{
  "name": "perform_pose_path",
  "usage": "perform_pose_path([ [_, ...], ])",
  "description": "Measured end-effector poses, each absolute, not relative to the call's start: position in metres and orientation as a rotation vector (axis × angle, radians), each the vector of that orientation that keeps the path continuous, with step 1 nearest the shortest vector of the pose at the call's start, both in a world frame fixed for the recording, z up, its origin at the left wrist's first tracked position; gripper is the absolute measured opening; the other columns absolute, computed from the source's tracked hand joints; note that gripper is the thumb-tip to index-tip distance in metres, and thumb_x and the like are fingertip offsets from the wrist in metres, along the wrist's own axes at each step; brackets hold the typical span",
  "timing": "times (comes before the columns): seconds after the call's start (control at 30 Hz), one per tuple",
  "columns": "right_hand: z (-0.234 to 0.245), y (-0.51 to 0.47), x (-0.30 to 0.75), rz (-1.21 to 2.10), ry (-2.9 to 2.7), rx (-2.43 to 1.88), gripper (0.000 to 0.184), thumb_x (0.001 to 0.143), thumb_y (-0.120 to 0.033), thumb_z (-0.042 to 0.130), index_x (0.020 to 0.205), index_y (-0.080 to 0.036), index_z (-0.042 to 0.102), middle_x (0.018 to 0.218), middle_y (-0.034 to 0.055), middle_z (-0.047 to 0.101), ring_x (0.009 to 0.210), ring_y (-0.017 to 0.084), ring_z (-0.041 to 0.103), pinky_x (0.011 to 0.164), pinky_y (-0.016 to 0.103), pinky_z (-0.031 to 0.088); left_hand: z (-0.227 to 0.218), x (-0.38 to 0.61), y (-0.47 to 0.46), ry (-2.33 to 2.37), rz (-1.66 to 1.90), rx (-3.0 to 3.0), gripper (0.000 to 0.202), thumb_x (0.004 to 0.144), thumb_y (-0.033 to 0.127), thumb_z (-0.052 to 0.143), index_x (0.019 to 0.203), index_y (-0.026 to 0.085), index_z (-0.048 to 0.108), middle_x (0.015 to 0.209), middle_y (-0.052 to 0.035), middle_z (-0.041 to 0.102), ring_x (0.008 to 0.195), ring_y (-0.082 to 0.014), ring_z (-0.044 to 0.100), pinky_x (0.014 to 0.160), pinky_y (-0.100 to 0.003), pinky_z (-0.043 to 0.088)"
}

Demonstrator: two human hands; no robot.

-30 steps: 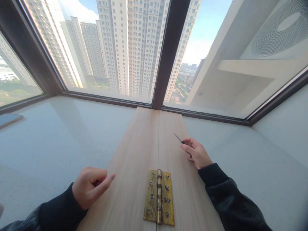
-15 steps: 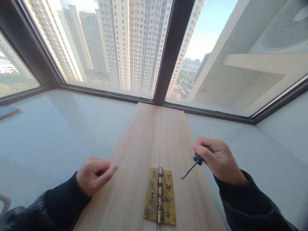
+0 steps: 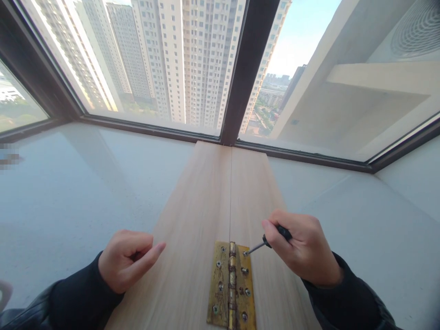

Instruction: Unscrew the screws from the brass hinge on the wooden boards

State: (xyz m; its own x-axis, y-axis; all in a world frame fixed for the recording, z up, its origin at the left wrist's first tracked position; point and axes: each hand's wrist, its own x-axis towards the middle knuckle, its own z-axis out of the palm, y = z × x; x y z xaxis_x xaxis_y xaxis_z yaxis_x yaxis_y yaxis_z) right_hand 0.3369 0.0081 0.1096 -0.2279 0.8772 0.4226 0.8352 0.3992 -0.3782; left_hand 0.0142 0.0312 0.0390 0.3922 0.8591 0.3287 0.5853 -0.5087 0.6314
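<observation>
A worn brass hinge [image 3: 231, 286] with several screws lies across the seam of two pale wooden boards [image 3: 202, 206]. My right hand [image 3: 302, 247] is closed round a small black-handled screwdriver [image 3: 263, 245], and its tip sits on the top right screw of the hinge. At the left edge of the boards rests my left hand [image 3: 127, 259], fingers curled in a loose fist, thumb stretched toward the hinge, with nothing visible in it.
The boards lie on a grey stone windowsill [image 3: 85, 192] that reaches to a dark window frame [image 3: 240, 73]. Tall apartment towers show beyond the glass. A blurred flat object [image 3: 8, 158] sits at the far left of the sill.
My right hand turned the screwdriver round, brought it down and left, and set its tip on the hinge's top right screw. My left hand barely moved.
</observation>
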Motion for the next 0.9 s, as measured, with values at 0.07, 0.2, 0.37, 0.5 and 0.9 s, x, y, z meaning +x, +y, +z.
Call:
perform_pose_path([
  [0.07,0.109,0.008,0.337,0.057,-2.099,-1.435,0.034,0.088,-0.026,0.046,0.054,-0.020,0.043,0.048,-0.0061,0.031,0.042,0.007,0.030,0.044,0.026,0.025,0.040,0.014,0.031,1.241,0.883,2.244,0.042,0.089,0.027,0.042,0.057,0.019,0.015,0.058,0.0053,0.012,0.049,-0.0074,0.014,0.049,-0.028,0.015],
  [0.2,0.109,0.005,0.333,-0.079,-2.157,-1.390,0.032,0.088,-0.023,0.047,0.056,-0.021,0.043,0.048,-0.0059,0.033,0.042,0.008,0.031,0.044,0.026,0.026,0.041,0.015,0.030,1.242,0.883,2.236,0.042,0.089,0.026,0.042,0.056,0.019,0.016,0.057,0.0054,0.012,0.049,-0.0072,0.014,0.049,-0.028,0.015],
  [0.37,0.114,-0.003,0.325,-0.104,-2.358,-1.215,0.010,0.087,-0.020,0.049,0.077,-0.021,0.046,0.061,-0.0026,0.047,0.052,0.011,0.042,0.049,0.027,0.033,0.040,0.015,0.030,1.254,0.891,2.249,0.043,0.088,0.025,0.042,0.055,0.019,0.015,0.058,0.0053,0.012,0.050,-0.0075,0.014,0.049,-0.028,0.015],
  [0.5,0.109,-0.006,0.323,0.056,-2.231,-1.179,0.016,0.086,-0.027,0.059,0.090,-0.021,0.044,0.069,-0.0020,0.050,0.055,0.011,0.046,0.050,0.026,0.039,0.038,0.015,0.030,1.253,0.905,2.240,0.042,0.089,0.026,0.042,0.057,0.019,0.015,0.058,0.0054,0.012,0.050,-0.0075,0.014,0.049,-0.028,0.015],
  [0.9,0.092,-0.011,0.321,0.712,-1.723,-1.197,0.024,0.086,-0.047,0.057,0.094,-0.028,0.070,0.079,0.0034,0.072,0.074,0.020,0.067,0.069,0.030,0.054,0.030,0.021,0.028,1.248,0.970,2.182,0.041,0.091,0.028,0.038,0.058,0.018,0.015,0.058,0.0049,0.011,0.049,-0.0080,0.015,0.051,-0.028,0.015],
])
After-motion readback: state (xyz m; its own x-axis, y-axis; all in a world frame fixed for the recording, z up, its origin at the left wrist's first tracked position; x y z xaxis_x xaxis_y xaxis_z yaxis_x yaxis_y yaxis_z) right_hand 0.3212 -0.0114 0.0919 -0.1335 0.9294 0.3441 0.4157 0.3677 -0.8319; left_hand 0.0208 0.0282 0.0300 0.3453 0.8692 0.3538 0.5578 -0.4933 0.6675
